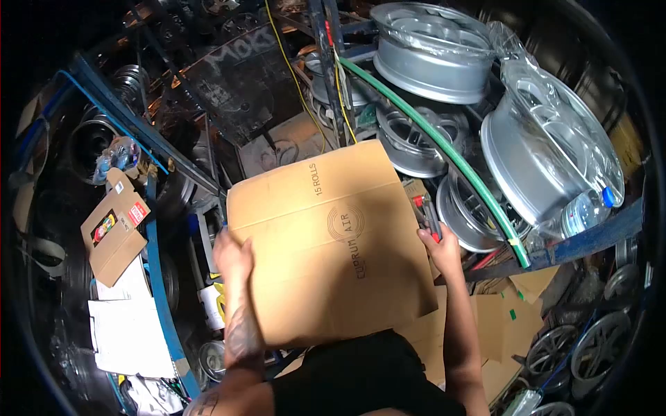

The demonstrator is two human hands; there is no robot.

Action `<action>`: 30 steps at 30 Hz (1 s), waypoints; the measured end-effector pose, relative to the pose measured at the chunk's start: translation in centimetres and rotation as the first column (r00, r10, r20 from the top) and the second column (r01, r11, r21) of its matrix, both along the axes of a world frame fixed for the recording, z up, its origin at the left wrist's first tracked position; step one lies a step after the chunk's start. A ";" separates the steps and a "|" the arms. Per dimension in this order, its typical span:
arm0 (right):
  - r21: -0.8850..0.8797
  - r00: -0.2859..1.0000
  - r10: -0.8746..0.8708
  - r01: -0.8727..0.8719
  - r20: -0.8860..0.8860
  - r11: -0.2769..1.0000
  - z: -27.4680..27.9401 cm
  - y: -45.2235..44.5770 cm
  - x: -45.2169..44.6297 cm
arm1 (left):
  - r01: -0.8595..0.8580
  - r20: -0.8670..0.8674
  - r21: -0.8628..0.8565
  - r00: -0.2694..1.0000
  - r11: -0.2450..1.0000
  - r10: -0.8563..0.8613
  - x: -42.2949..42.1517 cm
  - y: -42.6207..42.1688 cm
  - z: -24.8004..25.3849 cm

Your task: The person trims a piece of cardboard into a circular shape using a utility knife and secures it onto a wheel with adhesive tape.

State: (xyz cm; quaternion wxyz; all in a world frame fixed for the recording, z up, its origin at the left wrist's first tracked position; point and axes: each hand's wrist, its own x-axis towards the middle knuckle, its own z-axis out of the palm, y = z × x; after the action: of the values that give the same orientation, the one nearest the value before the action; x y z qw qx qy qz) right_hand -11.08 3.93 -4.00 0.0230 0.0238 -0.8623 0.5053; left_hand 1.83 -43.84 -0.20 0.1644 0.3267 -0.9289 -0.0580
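Observation:
A large cardboard sheet point(298, 277), printed "15 ROLLS" and "CUPRUM AIR", is held in front of my body, crossed by fold lines. My left hand point(234, 258) is closed on its left edge, with the thumb on the face and the fingers hidden behind. My right hand point(444, 251) is at the right edge, its thumb close to the cardboard. In that hand is a red-and-dark-grey hand tool point(431, 218) pointing up and away; its exact kind is unclear. Whether the right fingers also grip the sheet is hidden.
Silver wheel rims point(433, 55) stand at the right, some wrapped in plastic film. A green hose point(444, 149) slants past them. A water bottle point(583, 213) lies on the blue rack beam point(590, 239). At left are a flattened printed carton point(114, 225) and white papers point(132, 336).

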 end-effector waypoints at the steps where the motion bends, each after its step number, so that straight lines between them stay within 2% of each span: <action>1: -0.055 0.995 0.019 -0.014 0.101 0.998 -0.1 -0.8 -0.8 | -0.135 0.133 0.049 0.983 0.990 0.128 2.8 -1.4 -0.1; 3: -0.152 0.972 0.095 -0.063 0.213 0.986 -1.6 -1.7 -2.3 | -0.111 0.026 0.287 0.994 0.952 0.108 6.4 -2.3 -0.4; 5: -0.413 0.972 0.131 -0.039 0.197 0.910 -2.1 -2.2 -2.3 | -0.139 0.081 0.396 0.990 0.908 0.116 6.6 0.8 2.5; 6: -0.532 0.971 0.149 -0.026 0.188 0.846 -2.2 -2.5 -2.3 | -0.101 -0.024 0.308 0.993 0.946 0.113 6.8 0.5 0.6; 7: -0.487 0.967 0.146 -0.028 0.207 0.873 -1.4 -2.7 -2.2 | -0.130 0.013 0.226 0.991 0.965 0.131 6.5 1.1 0.6; 9: -0.393 0.959 0.131 -0.022 0.251 0.919 0.2 -2.5 -1.7 | -0.143 0.059 0.175 0.989 0.974 0.135 6.4 1.3 0.8; 12: -0.421 0.963 0.136 -0.026 0.234 0.907 -0.4 -2.4 -2.0 | -0.072 0.109 0.231 0.993 0.970 0.048 6.7 0.5 2.1; 13: -0.431 0.966 0.127 -0.018 0.227 0.902 -1.0 -2.3 -2.1 | -0.070 0.157 0.276 0.987 0.958 0.027 6.5 -0.1 2.8; 14: -0.473 0.968 0.127 -0.010 0.215 0.881 -3.9 -2.0 -3.1 | -0.105 0.272 0.268 0.962 0.958 0.029 5.9 -0.3 4.1; 15: -0.515 0.960 0.133 0.013 0.246 0.857 -3.5 -1.9 -2.8 | -0.133 0.386 0.254 0.922 0.958 0.026 4.7 -0.4 5.3; 16: -0.556 0.952 0.136 0.041 0.273 0.830 -2.6 -2.2 -2.5 | -0.132 0.517 0.147 0.855 0.980 0.037 2.9 -0.2 6.0; 17: -0.593 0.943 0.141 0.069 0.300 0.802 -1.9 -2.2 -2.4 | -0.072 0.471 0.121 0.882 0.990 0.007 0.8 0.7 6.6; 18: -0.489 0.940 0.136 0.036 0.313 0.872 -2.4 -1.4 -2.9 | 0.060 0.249 0.072 0.966 0.996 -0.077 -1.9 0.5 4.5; 19: -0.425 0.944 0.138 0.004 0.301 0.905 -2.0 -0.8 -3.1 | 0.164 0.163 0.034 0.972 0.986 -0.167 -5.5 1.6 3.8; 20: -0.359 0.946 0.141 -0.028 0.292 0.933 -1.3 -0.4 -2.9 | 0.316 0.092 0.078 0.942 0.946 -0.322 -9.2 4.5 5.2; 21: -0.288 0.946 0.146 -0.059 0.289 0.956 -0.9 0.0 -2.7 | 0.452 -0.033 0.073 0.892 0.889 -0.451 -13.7 5.7 2.5; 22: -0.203 0.940 0.155 -0.095 0.305 0.975 -0.8 1.0 -2.6 | 0.612 -0.169 0.095 0.787 0.785 -0.594 -17.5 8.8 2.2; 23: -0.081 0.955 0.110 -0.091 0.277 0.993 -0.5 2.0 -2.1 | 0.728 -0.299 -0.048 0.643 0.684 -0.705 -22.3 10.6 -0.9; 24: 0.037 0.969 0.066 -0.077 0.237 0.996 0.2 2.9 -1.8 | 0.811 -0.302 0.030 0.565 0.584 -0.768 -25.7 13.1 -1.6; 25: 0.148 0.983 0.026 -0.053 0.183 0.988 1.4 3.2 -1.7 | 0.812 -0.218 0.122 0.582 0.570 -0.783 -28.5 15.5 -2.4; 26: 0.143 0.968 -0.034 -0.002 0.249 0.990 4.8 2.7 -0.5 | 0.804 -0.131 0.208 0.588 0.557 -0.799 -30.6 17.5 -2.6; 27: 0.078 0.933 -0.013 -0.017 0.359 0.997 7.2 2.7 0.1 | 0.760 -0.069 0.292 0.622 0.581 -0.780 -31.6 19.3 -1.4; 29: 0.140 0.968 0.060 -0.096 0.242 0.986 7.8 3.6 0.5 | 0.642 0.073 0.453 0.665 0.619 -0.743 -32.5 22.2 1.4; 30: 0.178 0.976 0.101 -0.136 0.191 0.975 7.9 3.5 0.2 | 0.629 0.107 0.405 0.688 0.664 -0.717 -33.3 23.1 0.2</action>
State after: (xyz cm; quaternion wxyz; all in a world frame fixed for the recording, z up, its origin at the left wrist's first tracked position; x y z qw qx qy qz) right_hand -10.87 7.39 3.90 -0.0882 0.0316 -0.9021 0.4211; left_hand -31.49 -20.77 0.03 -0.0497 -0.0156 -0.9718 -0.2299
